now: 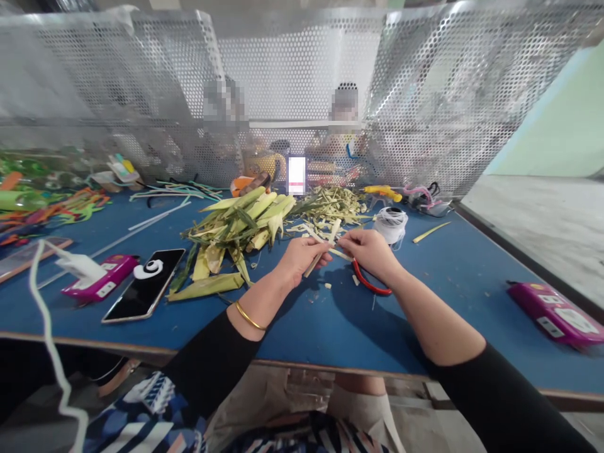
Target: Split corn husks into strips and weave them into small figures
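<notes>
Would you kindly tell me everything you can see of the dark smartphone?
The smartphone is a slim slab with a pale edge, lying face up and aslant on the blue table between a purple power strip and the corn husks. Its glossy, glass-like screen looks dark. A white curled piece with a black spot rests on its far half.

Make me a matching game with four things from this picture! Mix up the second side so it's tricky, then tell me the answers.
Things:
1. Phone
2. Strips
3. Bangle
4. Thread

Matches:
A. pinched by the left hand
B. white, on the table just beyond the right hand
C. black, with a white thing lying on it
D. gold, worn on the left arm

Right pairs: 1-C, 2-A, 3-D, 4-B
</notes>
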`<state>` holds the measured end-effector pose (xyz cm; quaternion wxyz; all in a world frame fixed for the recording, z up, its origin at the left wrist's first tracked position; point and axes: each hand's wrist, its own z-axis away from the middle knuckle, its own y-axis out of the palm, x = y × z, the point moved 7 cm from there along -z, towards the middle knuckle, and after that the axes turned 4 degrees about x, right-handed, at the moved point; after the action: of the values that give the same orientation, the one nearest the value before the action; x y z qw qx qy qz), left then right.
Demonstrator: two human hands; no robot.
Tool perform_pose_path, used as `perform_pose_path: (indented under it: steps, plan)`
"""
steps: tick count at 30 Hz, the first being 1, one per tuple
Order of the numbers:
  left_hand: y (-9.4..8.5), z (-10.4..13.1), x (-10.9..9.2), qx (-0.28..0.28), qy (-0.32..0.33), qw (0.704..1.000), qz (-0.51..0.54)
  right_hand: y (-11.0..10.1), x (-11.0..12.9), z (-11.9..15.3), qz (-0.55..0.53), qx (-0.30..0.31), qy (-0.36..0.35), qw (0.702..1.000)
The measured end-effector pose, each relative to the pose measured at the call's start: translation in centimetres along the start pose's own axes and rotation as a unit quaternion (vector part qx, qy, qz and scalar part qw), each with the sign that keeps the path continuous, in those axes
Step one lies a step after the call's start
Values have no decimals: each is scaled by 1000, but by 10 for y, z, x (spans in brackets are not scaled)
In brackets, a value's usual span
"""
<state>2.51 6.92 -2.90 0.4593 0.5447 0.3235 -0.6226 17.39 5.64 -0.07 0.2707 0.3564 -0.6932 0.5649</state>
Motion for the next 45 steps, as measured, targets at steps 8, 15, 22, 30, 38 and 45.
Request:
perform_pose_path:
  steps: [8,15,22,30,38,45]
  plan:
    - [13,4,6,58,-24,997,-37,10,-9,0,-142,-27,2,989]
    - [12,1,12,76,-67,991,88,12,-10,0,-294,8,74,953]
    - [3,-2,1,27,-52,975,215,20,-3,2,-374,61,92,921]
    - [5,2,1,31,-89,956,277,31,11,7,-389,120,29,913]
    - [12,4,1,75,-91,958,262,20,5,3,-167,28,-45,985]
    - [11,2,9,66,-108,958,256,10,14,4,47,-34,-142,988]
